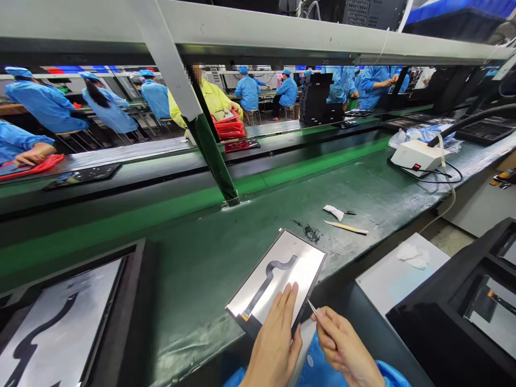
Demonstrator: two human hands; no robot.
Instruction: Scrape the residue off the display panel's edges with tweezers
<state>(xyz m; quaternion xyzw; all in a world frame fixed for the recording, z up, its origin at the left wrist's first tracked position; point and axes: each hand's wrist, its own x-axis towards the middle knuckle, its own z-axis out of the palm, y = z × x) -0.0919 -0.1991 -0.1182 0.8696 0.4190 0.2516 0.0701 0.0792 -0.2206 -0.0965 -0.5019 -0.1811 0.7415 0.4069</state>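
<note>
A tablet-sized display panel (258, 269) with a silvery back and a dark, curved flex cable (269, 277) lies at an angle on the front edge of the green bench. My left hand (278, 333) rests on its lower part, fingers stretched flat over the silver back and thumb by the near right edge. My right hand (341, 341) pinches thin metal tweezers (312, 307), their tip at the panel's right edge. Black scraps (311, 233) are scattered just beyond the panel. A pale, pointed stick (345, 228) and a white-wrapped tool (334, 213) lie farther right.
A black foam tray (139, 301) with another panel stands at left. More black foam (435, 322) holds panels at right, near a white board (382, 274). A green post (212, 156) rises from the bench (193, 242). A white box (419, 156) trails cables. People sit across the line.
</note>
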